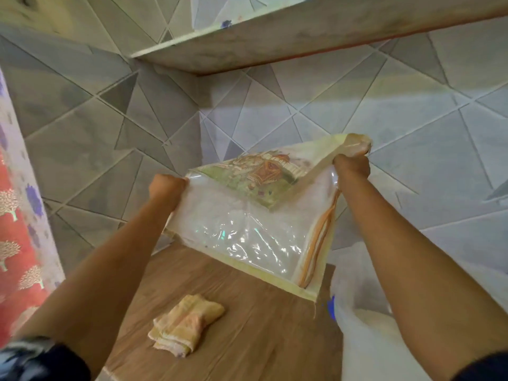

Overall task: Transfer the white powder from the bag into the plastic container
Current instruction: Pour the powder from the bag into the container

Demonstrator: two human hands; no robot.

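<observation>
Wooden counter [247, 312] below grey tiled wall [275, 111] and shelf [302, 42]. Left hand [166, 188] and right hand [351, 167] clenched on bag [247, 224] corners. Folded cloth [187, 323] on counter.

- The bag [247, 215], clear plastic with pale yellow fabric edging, a printed picture panel and an orange strip inside, is held up tilted above the wooden surface, stretched between two upper corners.
- A translucent white plastic container [365, 325] sits lower right, with pale contents inside.
</observation>
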